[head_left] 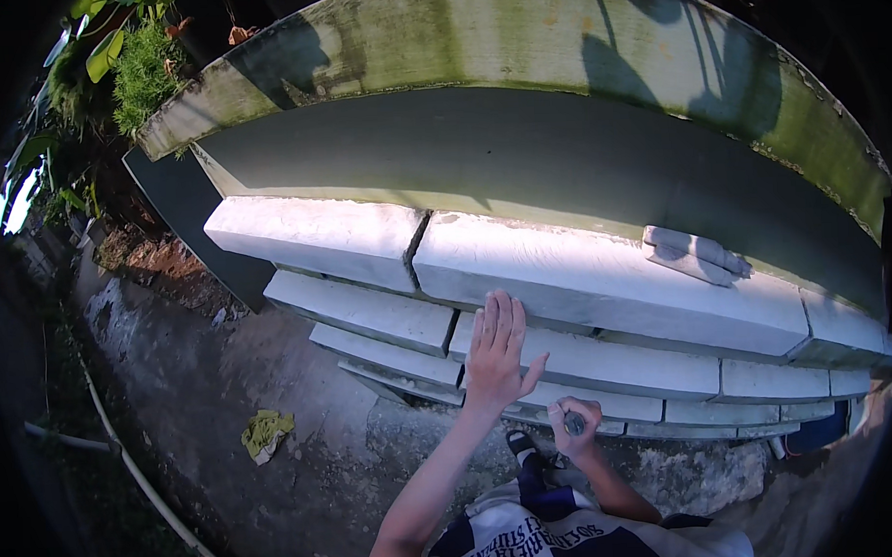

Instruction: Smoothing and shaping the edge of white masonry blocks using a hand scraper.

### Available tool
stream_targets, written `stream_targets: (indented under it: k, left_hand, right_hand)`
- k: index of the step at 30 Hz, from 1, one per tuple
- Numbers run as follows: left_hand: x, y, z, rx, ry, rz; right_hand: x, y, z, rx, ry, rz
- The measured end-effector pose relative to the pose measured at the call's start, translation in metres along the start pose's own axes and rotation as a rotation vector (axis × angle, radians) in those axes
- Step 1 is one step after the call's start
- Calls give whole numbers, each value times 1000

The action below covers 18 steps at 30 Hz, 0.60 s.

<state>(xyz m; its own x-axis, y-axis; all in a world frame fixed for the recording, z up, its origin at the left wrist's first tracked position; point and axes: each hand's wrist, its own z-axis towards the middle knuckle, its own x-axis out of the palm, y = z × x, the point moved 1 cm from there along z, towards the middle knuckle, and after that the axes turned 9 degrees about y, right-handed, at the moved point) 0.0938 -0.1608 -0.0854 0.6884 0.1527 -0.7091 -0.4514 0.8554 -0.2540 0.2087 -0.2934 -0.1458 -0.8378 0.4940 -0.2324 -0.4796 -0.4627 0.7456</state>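
Observation:
My left hand (499,349) is stretched out with its fingers extended, the fingertips against the front face of a long white block (603,273) in the top row. Lower and to the right, my right hand (587,440) is closed around a dark handle (574,423) with a round end; the rest of that tool is hidden, so its kind does not show. Left of the long block, across a dark gap, lies another white block (317,232). On the long block's top rests a pale grey, lumpy object (694,254) that I cannot identify.
More white blocks (616,363) form stepped rows below the top one. Behind them rises a green-grey wall with a mossy curved ledge (457,42). A yellow-green cloth (267,436) lies on the concrete ground at left, near a pale pipe (144,485). Plants (149,78) grow upper left.

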Motion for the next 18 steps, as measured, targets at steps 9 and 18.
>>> stream_targets:
  k: [9,18]
  left_hand:
    - [-2,11,2,220,169,130]
    - [-57,66,22,-105,-219,106]
  right_hand:
    - [-3,0,0,-6,-1,-5]
    - [-7,4,4,56,112,17]
